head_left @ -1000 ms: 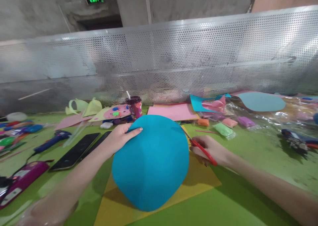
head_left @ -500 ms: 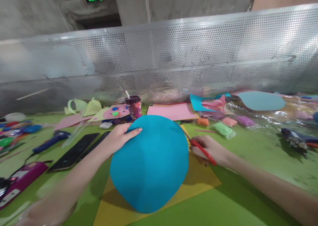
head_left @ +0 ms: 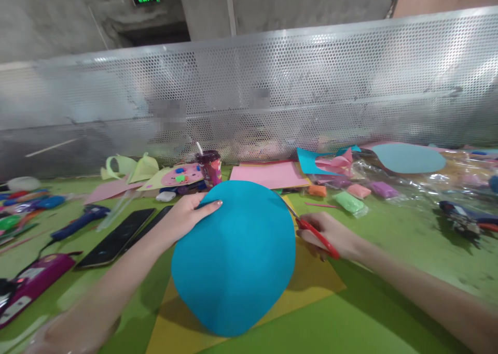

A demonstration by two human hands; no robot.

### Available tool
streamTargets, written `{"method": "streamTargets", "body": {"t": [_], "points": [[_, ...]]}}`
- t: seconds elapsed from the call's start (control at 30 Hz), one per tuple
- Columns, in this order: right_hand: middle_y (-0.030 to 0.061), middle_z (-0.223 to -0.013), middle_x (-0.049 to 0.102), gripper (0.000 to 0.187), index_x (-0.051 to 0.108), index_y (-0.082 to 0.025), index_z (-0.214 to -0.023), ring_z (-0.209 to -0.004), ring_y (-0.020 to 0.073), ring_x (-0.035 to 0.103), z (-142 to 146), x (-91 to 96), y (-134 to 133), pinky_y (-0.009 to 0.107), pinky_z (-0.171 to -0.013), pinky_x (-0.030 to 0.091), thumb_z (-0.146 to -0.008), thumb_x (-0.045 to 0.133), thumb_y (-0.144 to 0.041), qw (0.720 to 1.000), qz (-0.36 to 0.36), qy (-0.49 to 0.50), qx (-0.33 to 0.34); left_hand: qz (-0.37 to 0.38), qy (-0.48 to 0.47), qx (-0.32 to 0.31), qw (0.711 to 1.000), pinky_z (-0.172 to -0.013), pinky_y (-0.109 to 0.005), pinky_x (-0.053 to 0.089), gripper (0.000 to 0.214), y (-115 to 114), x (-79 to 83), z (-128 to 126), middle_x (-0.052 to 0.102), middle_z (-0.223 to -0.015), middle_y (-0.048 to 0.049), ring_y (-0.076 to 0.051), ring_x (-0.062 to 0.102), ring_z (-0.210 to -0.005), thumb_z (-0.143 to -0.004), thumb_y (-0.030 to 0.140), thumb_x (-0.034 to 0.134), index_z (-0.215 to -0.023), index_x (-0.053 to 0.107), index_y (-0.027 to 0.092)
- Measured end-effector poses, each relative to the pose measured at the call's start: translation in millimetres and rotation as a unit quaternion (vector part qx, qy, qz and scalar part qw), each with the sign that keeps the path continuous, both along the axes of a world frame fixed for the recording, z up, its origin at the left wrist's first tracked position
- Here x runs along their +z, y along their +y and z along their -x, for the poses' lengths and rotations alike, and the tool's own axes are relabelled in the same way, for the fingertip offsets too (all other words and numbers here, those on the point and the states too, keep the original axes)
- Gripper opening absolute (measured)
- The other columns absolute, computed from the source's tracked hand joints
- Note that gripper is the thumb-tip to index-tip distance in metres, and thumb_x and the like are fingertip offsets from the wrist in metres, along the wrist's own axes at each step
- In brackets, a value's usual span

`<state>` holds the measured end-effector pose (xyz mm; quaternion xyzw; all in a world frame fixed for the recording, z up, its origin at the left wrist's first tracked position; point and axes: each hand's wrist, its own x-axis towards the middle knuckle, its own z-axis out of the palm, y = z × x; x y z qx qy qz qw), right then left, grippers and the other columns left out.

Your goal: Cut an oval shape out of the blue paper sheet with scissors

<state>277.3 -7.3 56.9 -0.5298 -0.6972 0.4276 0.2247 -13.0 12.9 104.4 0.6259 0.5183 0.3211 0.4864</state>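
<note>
My left hand (head_left: 187, 215) pinches the far left edge of a large rounded blue paper sheet (head_left: 233, 258), holding it up off the table. My right hand (head_left: 330, 235) is closed round red-handled scissors (head_left: 311, 230), whose blades meet the sheet's right edge. Under the blue sheet lies a yellow paper sheet (head_left: 311, 281) on the green tabletop (head_left: 389, 240).
Two dark phones (head_left: 120, 236) and a purple case (head_left: 31, 284) lie at the left, with a blue tool (head_left: 80, 222). A dark cup (head_left: 210, 167), pink paper (head_left: 270, 177), clay packets (head_left: 350, 201) and more blue paper cutouts (head_left: 408, 158) sit farther back. A perforated metal screen (head_left: 272, 89) closes the rear.
The blue sheet has drooped slightly lower and leftward at its near edge. Both hands stay almost where they were.
</note>
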Motion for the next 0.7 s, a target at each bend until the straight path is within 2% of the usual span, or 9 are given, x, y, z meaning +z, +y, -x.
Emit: {"method": "streamTargets", "body": {"t": [0.37, 0.7], "points": [[-0.002, -0.047, 0.052, 0.017, 0.043, -0.017, -0.066, -0.038, 0.0093, 0.048, -1.9, -1.2, 0.1, 0.018, -0.036, 0.037, -0.076, 0.043, -0.03, 1.0, 0.006, -0.003, 0.007, -0.013, 0.013, 0.001, 1.0, -0.069, -0.033, 0.054, 0.046, 0.7, -1.0, -0.1, 0.067, -0.1, -0.0035, -0.023, 0.065, -0.08, -0.073, 0.045, 0.058, -0.115, 0.055, 0.024], [-0.0032, -0.044, 0.049, 0.017, 0.041, -0.017, -0.063, -0.037, 0.0093, 0.047, -0.9, 0.3, 0.1, 0.018, -0.035, 0.035, -0.076, 0.042, -0.028, 1.0, 0.003, -0.005, 0.012, -0.008, 0.004, 0.003, 1.0, -0.069, -0.032, 0.054, 0.043, 1.9, -0.8, -0.1, 0.067, -0.102, -0.0041, -0.022, 0.065, -0.079, -0.075, 0.041, 0.058, -0.113, 0.055, 0.023]]}}
